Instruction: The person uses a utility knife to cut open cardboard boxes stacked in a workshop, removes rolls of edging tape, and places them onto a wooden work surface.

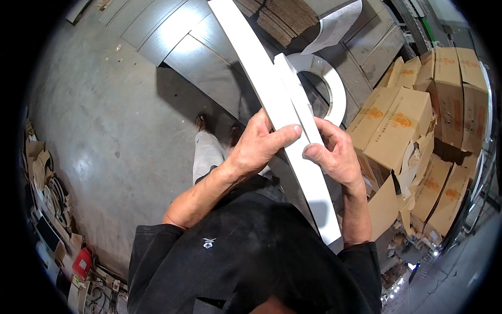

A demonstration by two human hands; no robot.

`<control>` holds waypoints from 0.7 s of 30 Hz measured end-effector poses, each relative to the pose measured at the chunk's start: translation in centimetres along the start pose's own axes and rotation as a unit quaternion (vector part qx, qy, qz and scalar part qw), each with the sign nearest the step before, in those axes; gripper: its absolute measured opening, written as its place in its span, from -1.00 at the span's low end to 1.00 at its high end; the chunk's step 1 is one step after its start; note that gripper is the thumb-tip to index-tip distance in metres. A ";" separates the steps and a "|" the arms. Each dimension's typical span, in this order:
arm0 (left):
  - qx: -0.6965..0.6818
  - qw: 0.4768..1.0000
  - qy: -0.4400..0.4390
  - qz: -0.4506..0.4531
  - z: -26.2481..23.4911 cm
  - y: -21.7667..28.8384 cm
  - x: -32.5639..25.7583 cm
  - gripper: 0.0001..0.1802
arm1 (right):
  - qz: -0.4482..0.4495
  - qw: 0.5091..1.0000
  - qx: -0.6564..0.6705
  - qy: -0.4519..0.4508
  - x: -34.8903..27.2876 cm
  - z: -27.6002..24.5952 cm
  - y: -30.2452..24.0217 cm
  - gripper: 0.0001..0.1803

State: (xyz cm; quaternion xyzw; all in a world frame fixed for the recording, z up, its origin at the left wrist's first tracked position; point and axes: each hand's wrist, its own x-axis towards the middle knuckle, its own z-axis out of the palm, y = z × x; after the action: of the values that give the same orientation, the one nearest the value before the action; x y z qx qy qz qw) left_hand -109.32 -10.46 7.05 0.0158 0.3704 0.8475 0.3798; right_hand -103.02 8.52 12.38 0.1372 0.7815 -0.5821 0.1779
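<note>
A long white rectangular bar (243, 52) runs slantwise in front of my body, its near end close to my right forearm. Against its right side lies a shorter, narrower white bar (293, 89). My left hand (256, 144) grips the long bar from the left, with the thumb laid across the top by the shorter one. On the other side, my right hand (339, 157) is closed around the shorter bar near its lower end, thumb on top. The fingers beneath both bars are partly hidden. Beyond my right hand, a flat white ring (337, 94) rests on the grey work surface (201, 60).
A brown cardboard stack (285, 21) and a curled white sheet (337, 26) lie at the far side. Several cardboard cartons (397, 120), some torn, are piled at the right. Along the left edge are coiled material (56, 196) and a red container (82, 263) on the concrete floor.
</note>
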 end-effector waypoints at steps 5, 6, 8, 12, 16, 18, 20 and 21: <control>0.004 1.000 0.014 -0.013 -0.3 -0.3 -0.1 -0.41 | 0.007 1.000 0.001 0.009 -0.2 0.5 -0.2 -0.20; 0.001 1.000 0.018 -0.019 -0.3 -0.4 -0.1 -0.41 | 0.006 1.000 0.008 0.018 -0.3 0.3 0.0 -0.24; -0.010 0.999 0.036 -0.018 -0.5 -0.3 -0.6 -0.45 | 0.005 0.999 0.021 0.039 -0.7 -0.5 0.2 -0.32; 0.030 0.994 0.107 0.008 -3.6 -0.9 -1.2 -0.58 | 0.022 0.981 0.038 0.187 -2.8 -7.3 0.6 -0.48; 0.058 0.982 0.178 0.010 -6.7 -0.1 -1.9 -0.61 | 0.014 0.938 0.046 0.344 -4.7 -10.0 -0.1 -0.45; 0.045 0.979 0.195 0.032 -8.4 -0.2 -2.2 -0.62 | -0.007 0.929 -0.014 0.371 -4.7 -10.6 0.2 -0.46; 0.054 0.974 0.218 0.024 -9.4 -0.3 -2.7 -0.59 | -0.017 0.914 -0.090 0.395 -4.1 -11.3 1.3 -0.54; 0.053 0.974 0.222 0.016 -9.6 0.0 -2.8 -0.55 | 0.000 0.902 -0.149 0.406 -3.0 -11.3 1.8 -0.56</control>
State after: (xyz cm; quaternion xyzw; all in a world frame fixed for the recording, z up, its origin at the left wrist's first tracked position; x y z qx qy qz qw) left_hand -110.27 -18.23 0.81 -0.1464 0.4893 0.8152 0.2732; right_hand -100.87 19.82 15.06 0.3332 0.8636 -0.3526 -0.1368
